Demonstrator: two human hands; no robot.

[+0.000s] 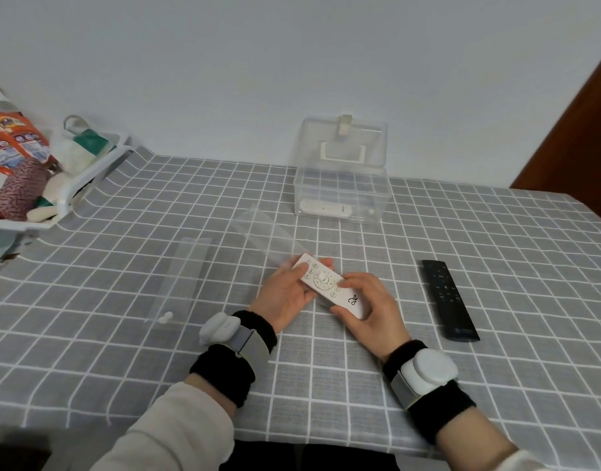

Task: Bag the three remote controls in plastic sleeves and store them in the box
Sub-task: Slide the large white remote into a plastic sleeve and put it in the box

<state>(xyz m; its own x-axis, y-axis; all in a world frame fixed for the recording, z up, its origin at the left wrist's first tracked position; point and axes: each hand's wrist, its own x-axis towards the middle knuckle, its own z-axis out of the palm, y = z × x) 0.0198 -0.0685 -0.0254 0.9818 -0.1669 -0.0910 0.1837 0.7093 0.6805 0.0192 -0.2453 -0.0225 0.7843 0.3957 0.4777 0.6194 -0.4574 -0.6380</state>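
I hold a small white remote (329,284) with both hands just above the table's middle. My left hand (287,295) grips its far end, and my right hand (372,309) grips its near end. A clear plastic sleeve (263,234) lies just beyond the remote, its near mouth at my left fingers. A second clear sleeve (186,277) lies flat to the left. A black remote (448,299) rests on the cloth to the right. The clear box (341,198) stands open at the back, with a white remote (326,208) inside.
A white basket (71,185) full of bags and soft items sits at the far left edge. The table wears a grey checked cloth (496,351). A brown door or panel (577,141) stands at the right. The wall is close behind the box.
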